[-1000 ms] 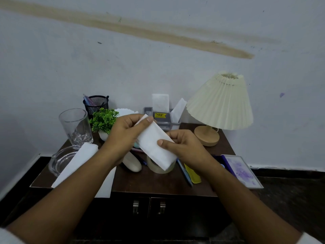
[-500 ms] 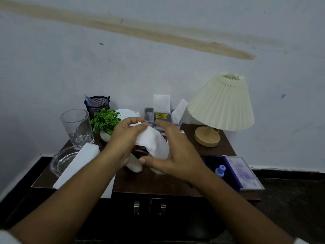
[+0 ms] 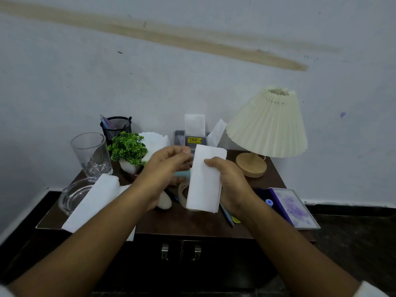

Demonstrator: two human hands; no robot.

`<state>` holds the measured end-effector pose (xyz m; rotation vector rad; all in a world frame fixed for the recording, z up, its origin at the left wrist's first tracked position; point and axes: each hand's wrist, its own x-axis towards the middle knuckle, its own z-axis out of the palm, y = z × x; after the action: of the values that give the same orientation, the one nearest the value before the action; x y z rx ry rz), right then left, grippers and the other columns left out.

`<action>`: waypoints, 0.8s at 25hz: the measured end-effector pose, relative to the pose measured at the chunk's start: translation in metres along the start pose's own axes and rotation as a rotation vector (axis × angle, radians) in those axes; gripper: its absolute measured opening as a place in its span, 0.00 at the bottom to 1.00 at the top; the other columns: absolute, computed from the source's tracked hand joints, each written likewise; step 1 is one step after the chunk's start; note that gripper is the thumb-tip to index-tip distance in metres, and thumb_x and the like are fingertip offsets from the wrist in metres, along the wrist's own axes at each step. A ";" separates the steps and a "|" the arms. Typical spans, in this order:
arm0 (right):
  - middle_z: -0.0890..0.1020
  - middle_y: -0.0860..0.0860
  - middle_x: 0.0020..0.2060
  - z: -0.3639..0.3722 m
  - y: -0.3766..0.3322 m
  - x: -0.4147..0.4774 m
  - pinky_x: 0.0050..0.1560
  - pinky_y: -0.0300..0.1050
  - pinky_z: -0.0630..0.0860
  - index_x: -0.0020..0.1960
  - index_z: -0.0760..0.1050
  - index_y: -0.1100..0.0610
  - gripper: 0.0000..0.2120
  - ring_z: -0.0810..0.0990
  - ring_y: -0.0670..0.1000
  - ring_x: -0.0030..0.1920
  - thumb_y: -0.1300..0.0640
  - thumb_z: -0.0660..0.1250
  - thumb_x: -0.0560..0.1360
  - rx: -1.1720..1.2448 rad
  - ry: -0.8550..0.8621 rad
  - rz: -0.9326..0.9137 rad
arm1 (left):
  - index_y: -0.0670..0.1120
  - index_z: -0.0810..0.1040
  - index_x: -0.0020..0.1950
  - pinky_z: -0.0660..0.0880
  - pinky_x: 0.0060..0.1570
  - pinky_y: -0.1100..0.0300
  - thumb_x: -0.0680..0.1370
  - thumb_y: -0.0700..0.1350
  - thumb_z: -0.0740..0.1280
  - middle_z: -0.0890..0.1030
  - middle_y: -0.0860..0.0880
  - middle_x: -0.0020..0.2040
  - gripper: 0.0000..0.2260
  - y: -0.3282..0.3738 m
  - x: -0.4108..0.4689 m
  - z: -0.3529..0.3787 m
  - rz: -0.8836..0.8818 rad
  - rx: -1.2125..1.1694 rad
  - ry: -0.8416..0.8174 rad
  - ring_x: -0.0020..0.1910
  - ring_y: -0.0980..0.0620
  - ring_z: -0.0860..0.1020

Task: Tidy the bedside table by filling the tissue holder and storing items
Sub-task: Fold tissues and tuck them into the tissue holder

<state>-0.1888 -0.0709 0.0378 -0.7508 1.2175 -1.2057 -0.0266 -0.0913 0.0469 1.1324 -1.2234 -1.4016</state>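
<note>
Head view: right hand (image 3: 232, 184) grips tissue (image 3: 203, 181) covering tape (image 3: 181, 190); left hand (image 3: 165, 166) blurred, grasp unclear.

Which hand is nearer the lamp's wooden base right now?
Right. The right hand, holding the folded tissue, is just left of the lamp base; the left hand is farther left, beyond the tissue.

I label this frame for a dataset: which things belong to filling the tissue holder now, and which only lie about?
In the job: folded tissue, gripped by the right hand; tissue holder; tissue pile on the left.
Lying about: lamp; drinking glass; small plant; mesh pen cup; glass bowl; purple box.
</note>
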 end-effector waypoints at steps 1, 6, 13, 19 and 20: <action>0.83 0.57 0.55 0.000 0.000 -0.001 0.62 0.64 0.78 0.60 0.74 0.54 0.12 0.83 0.60 0.55 0.58 0.69 0.78 -0.020 0.021 -0.061 | 0.48 0.83 0.59 0.81 0.54 0.49 0.81 0.50 0.68 0.86 0.46 0.54 0.10 -0.002 -0.003 0.002 -0.054 0.029 -0.081 0.56 0.46 0.84; 0.86 0.56 0.50 -0.007 -0.011 -0.004 0.45 0.48 0.83 0.57 0.80 0.59 0.10 0.85 0.56 0.51 0.62 0.72 0.76 -0.147 0.028 -0.332 | 0.46 0.85 0.57 0.80 0.50 0.50 0.81 0.46 0.68 0.88 0.46 0.50 0.09 -0.001 -0.006 -0.002 0.013 0.224 -0.224 0.52 0.43 0.85; 0.88 0.49 0.42 -0.019 -0.019 -0.005 0.40 0.38 0.80 0.52 0.82 0.57 0.06 0.86 0.47 0.43 0.63 0.73 0.76 -0.362 -0.144 -0.464 | 0.48 0.86 0.50 0.78 0.42 0.59 0.78 0.45 0.72 0.88 0.50 0.45 0.04 0.009 -0.006 -0.020 0.128 0.457 -0.253 0.42 0.53 0.84; 0.87 0.51 0.39 -0.029 -0.022 -0.001 0.34 0.43 0.82 0.47 0.80 0.60 0.03 0.85 0.48 0.39 0.65 0.73 0.75 -0.347 -0.099 -0.391 | 0.41 0.83 0.46 0.75 0.25 0.64 0.78 0.40 0.71 0.84 0.49 0.35 0.03 0.021 -0.002 -0.031 0.105 0.147 -0.035 0.31 0.56 0.80; 0.87 0.52 0.39 -0.031 -0.024 -0.001 0.35 0.45 0.82 0.47 0.80 0.61 0.03 0.85 0.50 0.39 0.65 0.73 0.75 -0.369 -0.112 -0.374 | 0.41 0.82 0.43 0.72 0.22 0.67 0.78 0.39 0.71 0.81 0.53 0.31 0.05 0.022 -0.001 -0.032 0.120 0.130 0.000 0.27 0.59 0.78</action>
<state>-0.2256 -0.0714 0.0526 -1.3499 1.2560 -1.2297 0.0068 -0.0963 0.0661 1.1273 -1.3758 -1.2472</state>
